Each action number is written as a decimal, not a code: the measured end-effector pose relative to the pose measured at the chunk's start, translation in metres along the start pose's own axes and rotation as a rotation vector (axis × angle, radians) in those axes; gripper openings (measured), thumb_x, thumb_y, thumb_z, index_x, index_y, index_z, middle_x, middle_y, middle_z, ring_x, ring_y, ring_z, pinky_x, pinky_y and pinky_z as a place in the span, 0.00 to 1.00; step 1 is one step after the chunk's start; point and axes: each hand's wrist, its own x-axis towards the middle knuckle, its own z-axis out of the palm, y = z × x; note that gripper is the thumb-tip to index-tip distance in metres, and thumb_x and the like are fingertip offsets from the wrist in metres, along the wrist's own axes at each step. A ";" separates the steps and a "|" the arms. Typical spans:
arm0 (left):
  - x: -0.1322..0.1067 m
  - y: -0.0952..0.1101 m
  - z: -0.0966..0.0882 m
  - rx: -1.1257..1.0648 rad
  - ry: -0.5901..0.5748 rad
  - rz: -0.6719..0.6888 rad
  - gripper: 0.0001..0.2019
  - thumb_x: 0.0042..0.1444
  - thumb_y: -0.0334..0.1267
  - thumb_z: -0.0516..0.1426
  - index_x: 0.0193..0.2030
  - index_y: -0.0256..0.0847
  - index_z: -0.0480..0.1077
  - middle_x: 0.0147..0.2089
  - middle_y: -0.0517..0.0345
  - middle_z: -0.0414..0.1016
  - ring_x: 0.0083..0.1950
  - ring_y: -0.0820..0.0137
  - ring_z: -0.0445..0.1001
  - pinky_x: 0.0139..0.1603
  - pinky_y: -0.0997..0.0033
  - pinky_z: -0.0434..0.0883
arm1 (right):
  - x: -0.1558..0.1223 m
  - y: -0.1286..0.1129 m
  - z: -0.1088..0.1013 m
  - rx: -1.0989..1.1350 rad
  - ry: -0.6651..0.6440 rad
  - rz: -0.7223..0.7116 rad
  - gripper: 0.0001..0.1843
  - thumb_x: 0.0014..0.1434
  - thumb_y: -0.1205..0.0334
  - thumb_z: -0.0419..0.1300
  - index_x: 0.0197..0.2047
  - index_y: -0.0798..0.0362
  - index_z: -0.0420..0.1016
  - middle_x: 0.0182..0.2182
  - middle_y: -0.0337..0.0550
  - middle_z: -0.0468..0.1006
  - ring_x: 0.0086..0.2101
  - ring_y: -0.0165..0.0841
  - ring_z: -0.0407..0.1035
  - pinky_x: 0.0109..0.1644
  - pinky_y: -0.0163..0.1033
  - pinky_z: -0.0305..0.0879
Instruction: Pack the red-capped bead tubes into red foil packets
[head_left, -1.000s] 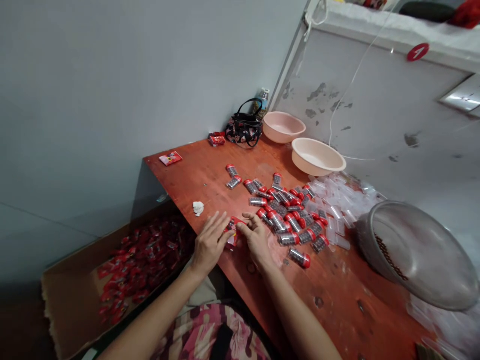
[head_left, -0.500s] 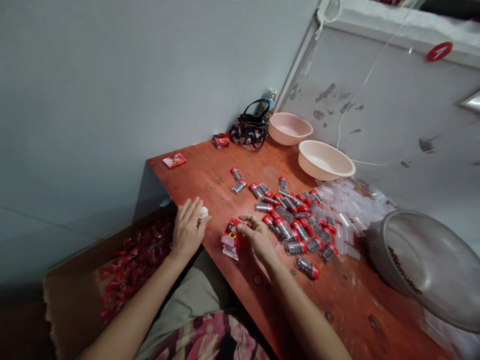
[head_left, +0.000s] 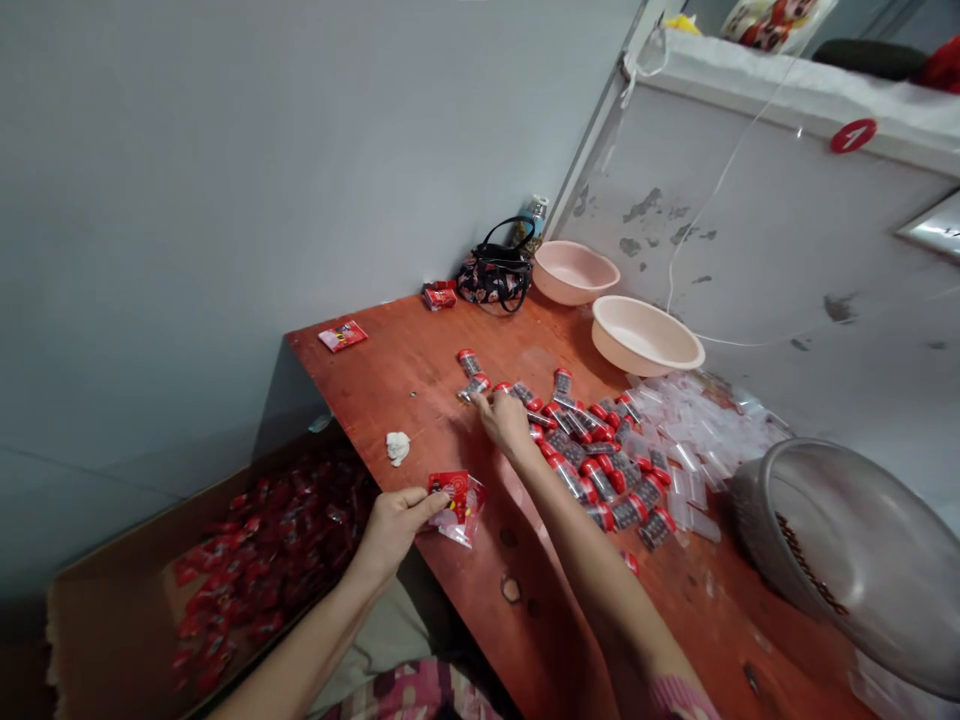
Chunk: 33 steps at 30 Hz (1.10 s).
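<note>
My left hand (head_left: 397, 525) pinches a small red printed packet (head_left: 450, 505) with a clear plastic edge, at the near edge of the table. Further in, my right hand (head_left: 501, 415) closes its fingertips on the end of a small clear tube (head_left: 475, 386) with a red cap and dark beads inside. Another such tube (head_left: 468, 362) lies just beyond it. Right of my right hand spreads a pile of red-capped tubes (head_left: 589, 420), partly hidden by my forearm. A lump of white putty-like stuff (head_left: 397, 448) sits on the table left of the packet.
Clear empty tubes (head_left: 675, 420) lie beside a big grey basin (head_left: 795, 480) holding some dark beads. Two pale basins (head_left: 646, 338), a floral handbag (head_left: 495, 278) and red packets (head_left: 439, 296) stand at the back. A carton (head_left: 112, 600) of red packets is below left.
My left hand has moved from the white lump to the red packet and grips it. My right hand has let go of the packet and reached forward to a tube.
</note>
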 end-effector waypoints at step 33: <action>-0.015 0.011 0.033 -0.703 0.113 -0.075 0.06 0.42 0.31 0.63 0.27 0.32 0.70 0.25 0.56 0.74 0.26 0.74 0.72 0.28 0.76 0.71 | -0.177 0.014 0.010 0.794 -0.075 -0.013 0.10 0.51 0.60 0.59 0.37 0.54 0.68 0.28 0.39 0.73 0.26 0.29 0.66 0.28 0.33 0.63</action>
